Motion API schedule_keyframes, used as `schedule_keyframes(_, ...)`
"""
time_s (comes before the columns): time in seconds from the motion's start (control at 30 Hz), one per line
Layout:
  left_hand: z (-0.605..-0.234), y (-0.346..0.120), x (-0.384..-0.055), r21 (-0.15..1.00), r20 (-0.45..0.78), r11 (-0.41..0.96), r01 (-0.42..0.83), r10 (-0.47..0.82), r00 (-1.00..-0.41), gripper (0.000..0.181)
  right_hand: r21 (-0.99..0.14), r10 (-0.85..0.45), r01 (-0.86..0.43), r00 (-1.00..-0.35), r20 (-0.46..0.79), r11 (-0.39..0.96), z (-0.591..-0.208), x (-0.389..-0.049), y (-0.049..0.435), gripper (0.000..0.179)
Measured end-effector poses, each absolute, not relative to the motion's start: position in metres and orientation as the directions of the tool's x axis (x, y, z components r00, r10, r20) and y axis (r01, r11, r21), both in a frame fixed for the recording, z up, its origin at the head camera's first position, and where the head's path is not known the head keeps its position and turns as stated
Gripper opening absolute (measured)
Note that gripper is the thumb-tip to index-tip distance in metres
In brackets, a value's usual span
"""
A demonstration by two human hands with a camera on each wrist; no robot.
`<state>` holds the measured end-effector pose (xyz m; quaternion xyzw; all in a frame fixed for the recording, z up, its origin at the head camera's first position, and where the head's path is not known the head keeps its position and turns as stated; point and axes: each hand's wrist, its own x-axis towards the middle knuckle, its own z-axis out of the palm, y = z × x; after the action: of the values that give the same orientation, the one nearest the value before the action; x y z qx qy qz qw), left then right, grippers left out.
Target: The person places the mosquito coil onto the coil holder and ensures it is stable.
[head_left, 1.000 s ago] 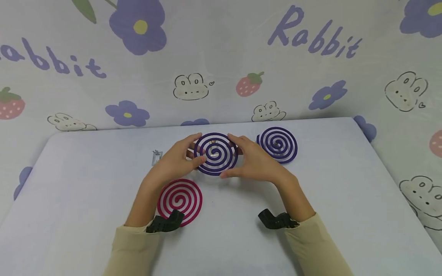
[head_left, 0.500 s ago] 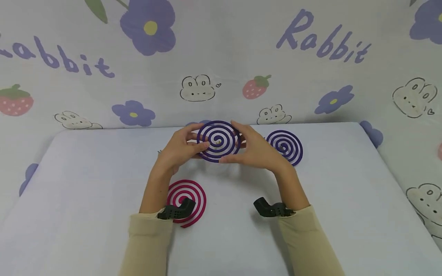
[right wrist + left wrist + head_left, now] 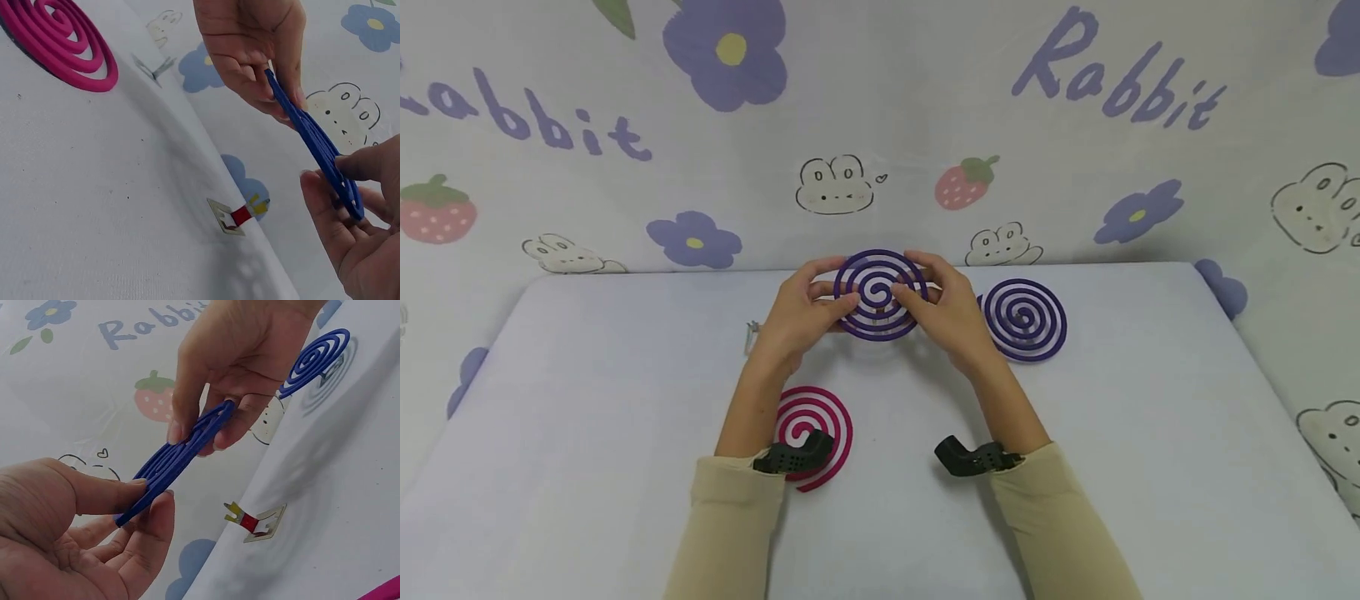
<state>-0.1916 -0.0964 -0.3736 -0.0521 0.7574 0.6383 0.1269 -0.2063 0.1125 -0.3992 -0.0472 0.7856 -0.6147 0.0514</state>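
Note:
Both hands hold one purple-blue mosquito coil [image 3: 877, 293] raised above the table's back part. My left hand [image 3: 801, 310] pinches its left edge, thumb on the face and fingers behind. From the right, my right hand [image 3: 951, 310] grips it likewise, its thumb reaching further in over the rings. The wrist views show the coil edge-on and tilted. Below it on the table stands a small metal coil stand [image 3: 249, 522] with a red band and yellow prongs bent up. Near the right hand, a second purple-blue coil [image 3: 312, 361] sits raised on its own stand.
A pink mosquito coil [image 3: 848, 434] lies nearer the front, partly hidden by the left wrist and its black camera mount [image 3: 795, 454]. Another small metal stand [image 3: 155, 72] is left of the left hand. A patterned cloth [image 3: 895, 108] hangs behind the white table [image 3: 587, 417].
The held coil has moved up and toward the table's back edge with both hands. The right thumb has shifted from the coil's lower rim onto its face.

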Motion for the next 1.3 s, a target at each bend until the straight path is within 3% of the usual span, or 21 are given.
schedule_keyframes(0.27,-0.374,-0.090,-0.193,0.952,-0.257,0.192,-0.240,0.070,-0.964,0.064,-0.985,-0.067,0.066,-0.995,-0.078,0.160,-0.399,-0.208,0.111,0.057)
schedule_keyframes(0.77,-0.384,-0.088,-0.197,0.956,-0.252,0.172,-0.237,0.071,-0.965,0.066,-0.987,-0.083,0.126,-0.987,-0.134,0.103,-0.407,-0.210,0.109,0.061)
schedule_keyframes(1.3,-0.397,-0.088,-0.207,0.960,-0.228,0.193,-0.203,0.118,-0.967,0.058,-0.979,-0.068,0.122,-0.989,-0.135,0.162,-0.416,-0.216,0.106,0.056)
